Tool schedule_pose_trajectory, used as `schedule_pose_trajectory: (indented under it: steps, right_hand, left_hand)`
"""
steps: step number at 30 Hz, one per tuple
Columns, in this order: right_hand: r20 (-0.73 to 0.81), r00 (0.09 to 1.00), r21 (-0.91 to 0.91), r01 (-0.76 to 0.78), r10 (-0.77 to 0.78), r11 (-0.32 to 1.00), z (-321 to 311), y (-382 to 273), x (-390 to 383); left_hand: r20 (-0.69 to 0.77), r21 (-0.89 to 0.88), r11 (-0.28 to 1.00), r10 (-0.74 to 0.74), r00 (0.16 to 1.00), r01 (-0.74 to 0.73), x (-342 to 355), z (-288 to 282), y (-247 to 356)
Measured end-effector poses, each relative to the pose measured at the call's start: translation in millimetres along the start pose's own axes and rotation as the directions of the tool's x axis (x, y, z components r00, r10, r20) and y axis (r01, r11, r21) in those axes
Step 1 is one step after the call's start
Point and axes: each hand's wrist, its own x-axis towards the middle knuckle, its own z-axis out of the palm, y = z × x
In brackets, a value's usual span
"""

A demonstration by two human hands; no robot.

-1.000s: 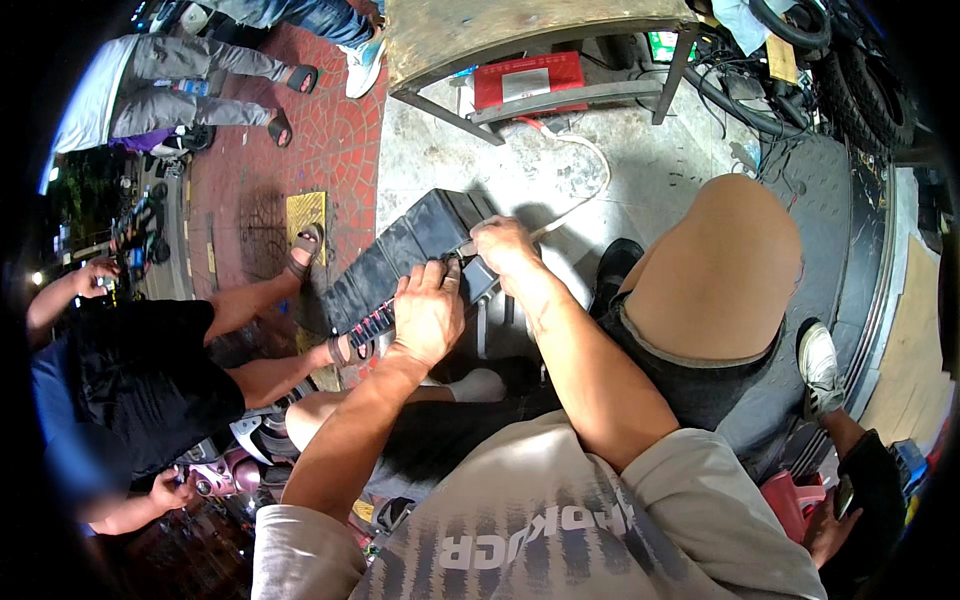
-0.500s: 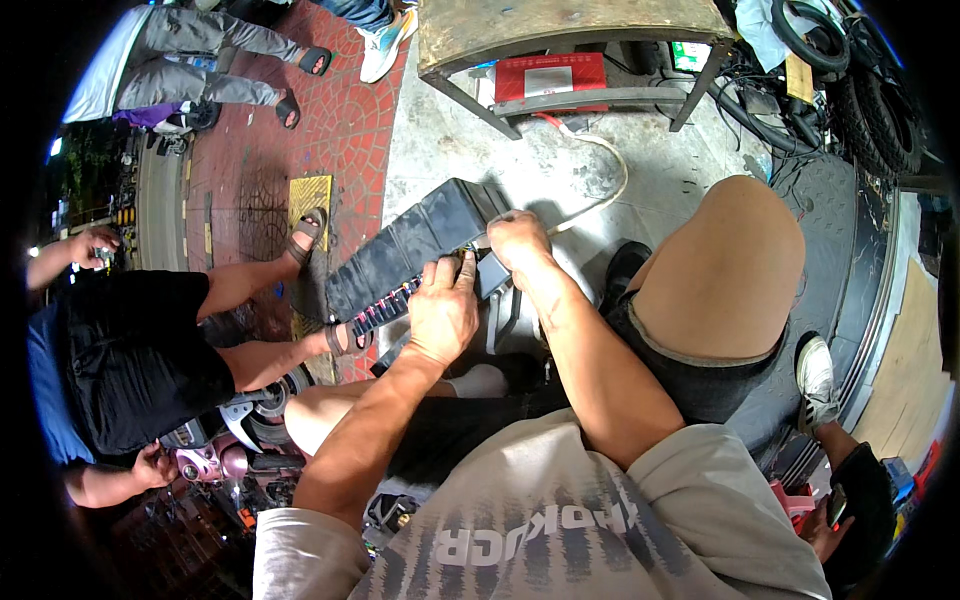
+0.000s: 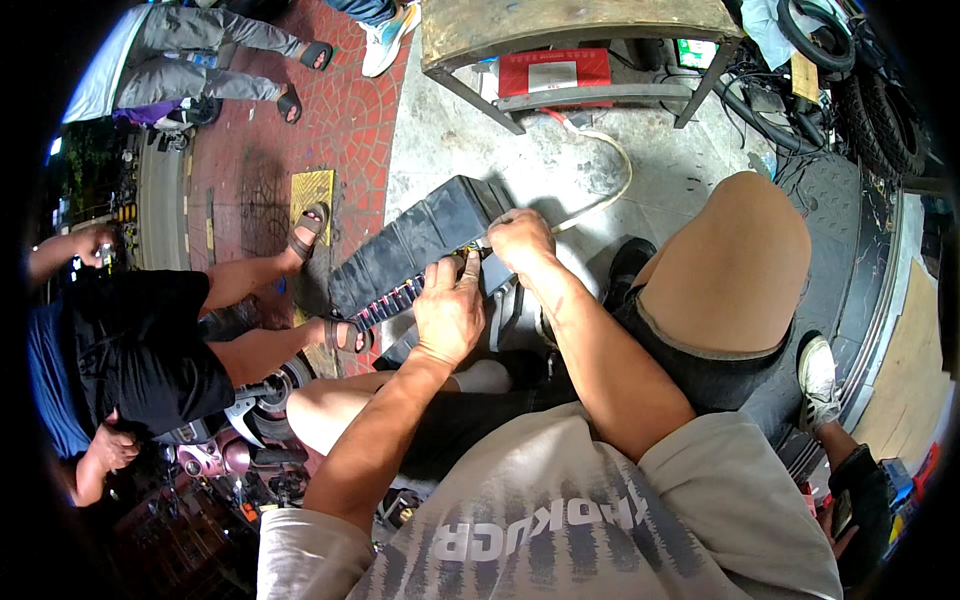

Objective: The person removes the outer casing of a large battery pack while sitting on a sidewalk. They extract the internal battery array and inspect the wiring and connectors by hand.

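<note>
A long black box-shaped case [image 3: 405, 245] with ribbed sides lies slanted across in front of my legs. A row of dark segments with red bits [image 3: 390, 303] runs along its near side. My left hand [image 3: 450, 312] is closed at the case's right end, index finger stretched forward onto a small cluster of yellow wires [image 3: 468, 250]. Close by on the right, my right hand [image 3: 522, 240] is closed in a pinch at the same end. What sits between the fingers of either hand is too small or hidden to name. A grey flat panel [image 3: 494, 272] shows below them.
A worn table [image 3: 580, 28] stands ahead with a red box [image 3: 553, 75] beneath it. A pale cable [image 3: 628, 165] curves over the floor. Tyres [image 3: 873, 125] are piled at far right. A sandaled person [image 3: 140, 335] is close on the left, near a pink scooter [image 3: 222, 457].
Both of my hands stay at the case's right end, almost unmoved. The person on the left has shifted the lower hand up and away from the scooter. The view has moved slightly.
</note>
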Motion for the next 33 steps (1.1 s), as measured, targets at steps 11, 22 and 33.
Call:
schedule_pose_trajectory:
  steps: [11,22,33]
  right_hand:
    - [0.028,0.999,-0.048,-0.03,0.032,0.998,-5.0,-7.2,-11.5]
    - [-0.051,0.997,-0.093,-0.071,0.066,0.993,6.6,-9.8,9.6]
    - [-0.194,0.981,-0.087,-0.03,0.012,0.996,8.1,-23.1,-23.8]
  left_hand:
    - [-0.101,-0.021,0.998,-0.069,0.993,0.067,-8.9,9.2,7.3]
    - [-0.126,-0.081,0.982,-0.182,0.975,0.173,-13.0,10.5,14.6]
    - [-0.159,-0.148,0.965,-0.24,0.958,0.217,-25.3,24.7,7.7]
